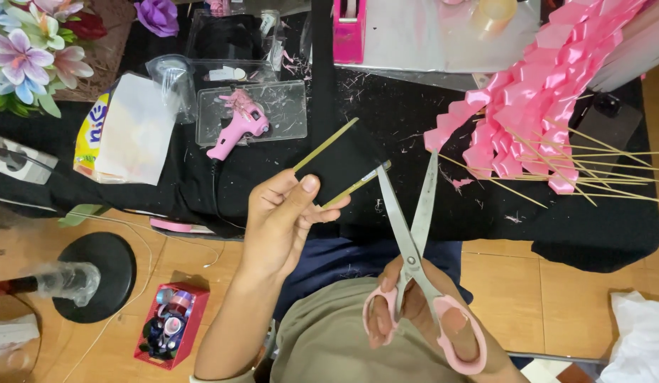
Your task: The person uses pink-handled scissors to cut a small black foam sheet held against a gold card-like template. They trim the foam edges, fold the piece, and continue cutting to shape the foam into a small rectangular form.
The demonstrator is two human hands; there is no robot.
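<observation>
- head view: left hand [283,216] pinches a black card strip [336,164] with gold edges, held above the black table [414,120].
- right hand [414,312] grips pink scissors [409,241], blades apart at the strip's right end.
- best to keep the strip taut and square to the blades.

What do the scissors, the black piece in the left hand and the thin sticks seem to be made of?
Scissors: shiny grey blades, likely steel; glossy pink handles, probably plastic. Black piece: thin, flat, matte with gold edges, perhaps card or ribbon. Sticks: pale tan, straight, apparently bamboo or wood.
</observation>
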